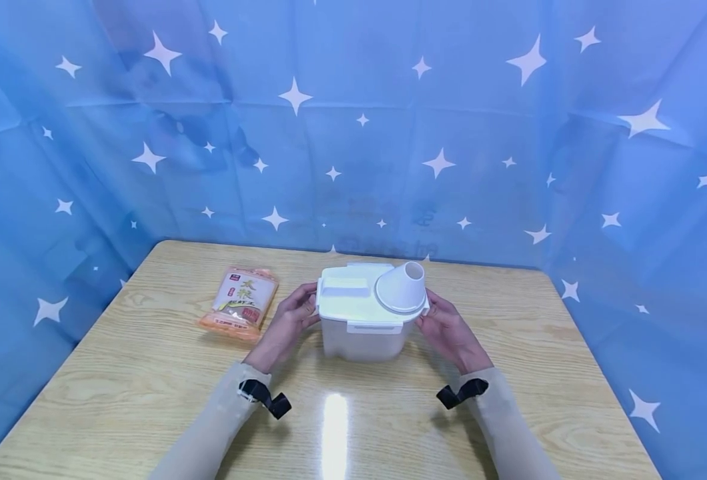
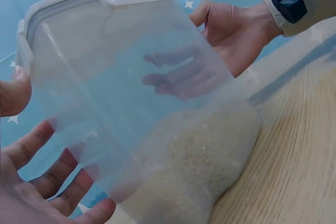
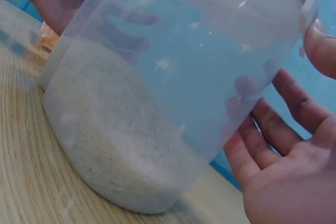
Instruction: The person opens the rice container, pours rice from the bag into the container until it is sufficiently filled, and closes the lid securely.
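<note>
A translucent rice storage box (image 1: 362,341) stands upright between both hands, its base at or very near the tabletop. Its white lid (image 1: 344,308) is on and carries a white cone-shaped cup (image 1: 401,288) on the right half. Through the wall I see pale rice (image 3: 110,129) heaped in the lower part. My left hand (image 1: 286,328) holds the box's left side, thumb by the lid's side clip and fingers spread against the wall. On the right side, my right hand (image 1: 452,331) holds it the same way, thumb at the clip.
To the left, behind my left hand, lies an orange-and-white printed rice bag (image 1: 242,301). Everything stands on a wood-grain table (image 1: 149,373). A blue curtain with white stars (image 1: 365,167) hangs along the table's back and sides.
</note>
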The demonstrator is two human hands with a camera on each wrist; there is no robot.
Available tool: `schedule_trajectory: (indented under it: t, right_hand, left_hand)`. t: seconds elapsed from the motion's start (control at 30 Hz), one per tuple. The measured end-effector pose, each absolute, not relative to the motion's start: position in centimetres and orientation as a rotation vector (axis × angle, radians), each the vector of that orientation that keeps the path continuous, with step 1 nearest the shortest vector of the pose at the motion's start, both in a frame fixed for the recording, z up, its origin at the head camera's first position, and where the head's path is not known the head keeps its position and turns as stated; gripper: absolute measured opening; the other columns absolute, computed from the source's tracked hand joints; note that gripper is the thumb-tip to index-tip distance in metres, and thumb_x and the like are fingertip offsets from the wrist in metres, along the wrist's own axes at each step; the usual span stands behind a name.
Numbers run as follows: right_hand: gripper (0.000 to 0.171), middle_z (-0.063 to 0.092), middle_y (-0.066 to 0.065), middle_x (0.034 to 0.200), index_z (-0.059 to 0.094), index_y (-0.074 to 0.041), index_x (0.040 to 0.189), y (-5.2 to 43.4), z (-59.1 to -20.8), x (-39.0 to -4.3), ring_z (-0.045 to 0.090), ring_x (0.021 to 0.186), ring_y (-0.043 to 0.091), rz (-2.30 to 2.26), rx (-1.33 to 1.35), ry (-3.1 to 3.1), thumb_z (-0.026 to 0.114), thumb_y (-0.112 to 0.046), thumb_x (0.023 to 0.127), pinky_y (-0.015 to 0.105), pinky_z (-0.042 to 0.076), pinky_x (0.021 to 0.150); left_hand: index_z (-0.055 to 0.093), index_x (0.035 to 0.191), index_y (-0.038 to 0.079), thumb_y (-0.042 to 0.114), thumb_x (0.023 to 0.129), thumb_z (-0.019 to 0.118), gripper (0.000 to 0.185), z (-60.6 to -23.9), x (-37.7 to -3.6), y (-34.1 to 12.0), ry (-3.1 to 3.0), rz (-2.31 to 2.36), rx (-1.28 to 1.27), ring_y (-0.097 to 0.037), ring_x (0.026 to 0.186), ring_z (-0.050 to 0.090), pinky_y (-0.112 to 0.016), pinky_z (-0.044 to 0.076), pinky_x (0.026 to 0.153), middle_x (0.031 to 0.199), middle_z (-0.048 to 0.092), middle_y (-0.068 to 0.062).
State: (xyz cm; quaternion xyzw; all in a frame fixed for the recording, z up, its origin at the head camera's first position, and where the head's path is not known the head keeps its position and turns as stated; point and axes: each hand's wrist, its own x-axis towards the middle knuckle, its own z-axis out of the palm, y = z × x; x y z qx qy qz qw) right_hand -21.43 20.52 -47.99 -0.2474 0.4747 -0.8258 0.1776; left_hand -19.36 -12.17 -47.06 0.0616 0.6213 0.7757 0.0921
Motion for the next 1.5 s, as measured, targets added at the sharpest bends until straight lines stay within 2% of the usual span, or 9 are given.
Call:
schedule_trajectory:
  t: [0.17, 0.3, 0.6, 0.73, 0.83, 1.03, 1.17, 1.3, 1.5]
  right_hand:
    - [0.048, 0.057, -0.007, 0.148, 0.058, -0.017, 0.143, 21.1, -48.1, -21.4, 0.053, 0.137, 0.005, -2.347, -0.716, 1.308, 0.028, -0.002, 0.109, 0.022, 0.043, 0.116]
    - [0.047, 0.057, -0.006, 0.145, 0.056, -0.016, 0.143, 21.3, -47.5, -21.2, 0.054, 0.135, 0.006, -2.321, -0.672, 1.377, 0.025, -0.007, 0.109, 0.023, 0.044, 0.116]
    - [0.039, 0.058, -0.006, 0.136, 0.055, -0.016, 0.14, 21.5, -46.0, -21.0, 0.055, 0.126, 0.006, -2.24, -0.723, 1.662, 0.034, -0.009, 0.107, 0.021, 0.049, 0.108]
    - [0.043, 0.058, -0.005, 0.139, 0.048, -0.009, 0.148, 21.5, -45.2, -20.8, 0.054, 0.129, 0.007, -2.189, -0.808, 1.81, 0.039, -0.006, 0.106, 0.021, 0.048, 0.108]
    - [0.048, 0.058, -0.002, 0.143, 0.043, -0.003, 0.152, 21.6, -44.2, -20.5, 0.052, 0.134, 0.011, -2.116, -0.836, 2.009, 0.045, -0.004, 0.104, 0.022, 0.048, 0.108]
    - [0.057, 0.051, 0.006, 0.153, 0.044, -0.008, 0.153, 21.2, -41.8, -19.5, 0.049, 0.141, 0.016, -1.966, -0.884, 2.332, 0.061, -0.001, 0.099, 0.031, 0.047, 0.116]
    - [0.059, 0.052, 0.008, 0.153, 0.049, -0.011, 0.15, 20.6, -40.2, -18.7, 0.048, 0.142, 0.014, -1.875, -0.927, 2.521, 0.068, 0.001, 0.095, 0.033, 0.043, 0.119]
    - [0.057, 0.054, 0.003, 0.152, 0.052, -0.017, 0.148, 19.8, -38.6, -18.3, 0.051, 0.141, 0.015, -1.8, -0.915, 2.598, 0.071, -0.006, 0.095, 0.031, 0.043, 0.119]
    - [0.054, 0.056, -0.003, 0.15, 0.056, -0.023, 0.145, 19.1, -37.4, -18.3, 0.053, 0.14, 0.019, -1.725, -0.904, 2.608, 0.072, -0.011, 0.096, 0.026, 0.046, 0.116]
  left_hand:
    - [0.044, 0.148, 0.0, 0.019, 0.106, 0.051, 0.047, -47.0, -19.3, -12.5, 1.825, 2.285, 0.221, -0.014, 0.122, 0.058, -0.05, 0.044, 0.117, 0.147, 0.048, -0.016]
    - [0.045, 0.148, 0.0, 0.02, 0.105, 0.052, 0.048, -46.8, -19.1, -12.7, 1.835, 2.278, 0.222, -0.015, 0.124, 0.057, -0.049, 0.046, 0.116, 0.15, 0.046, -0.017]
    - [0.049, 0.147, 0.009, 0.033, 0.105, 0.056, 0.049, -46.1, -18.8, -13.4, 2.034, 2.216, 0.321, -0.026, 0.137, 0.052, -0.055, 0.042, 0.118, 0.15, 0.051, -0.013]
    - [0.044, 0.152, 0.013, 0.029, 0.107, 0.052, 0.048, -46.2, -18.2, -13.8, 2.14, 2.159, 0.437, -0.031, 0.142, 0.048, -0.055, 0.041, 0.119, 0.152, 0.051, -0.013]
    - [0.038, 0.157, 0.018, 0.024, 0.106, 0.055, 0.054, -46.7, -17.5, -13.8, 2.17, 2.122, 0.524, -0.033, 0.145, 0.043, -0.052, 0.04, 0.119, 0.156, 0.046, -0.012]
    - [0.031, 0.159, 0.034, 0.026, 0.092, 0.079, 0.083, -47.4, -16.3, -12.9, 2.255, 2.045, 0.491, -0.031, 0.148, 0.039, -0.056, 0.036, 0.122, 0.16, 0.04, -0.001]
    - [0.027, 0.159, 0.04, 0.032, 0.083, 0.087, 0.097, -47.5, -15.9, -11.9, 2.357, 1.984, 0.416, -0.027, 0.148, 0.038, -0.054, 0.039, 0.121, 0.16, 0.039, 0.004]
    - [0.027, 0.159, 0.037, 0.035, 0.081, 0.088, 0.099, -47.9, -15.7, -10.9, 2.39, 1.995, 0.323, -0.031, 0.146, 0.043, -0.054, 0.044, 0.117, 0.158, 0.04, 0.003]
    - [0.033, 0.157, 0.035, 0.033, 0.086, 0.085, 0.088, -48.2, -15.7, -10.2, 2.391, 2.039, 0.297, -0.03, 0.142, 0.047, -0.052, 0.048, 0.113, 0.152, 0.047, 0.001]
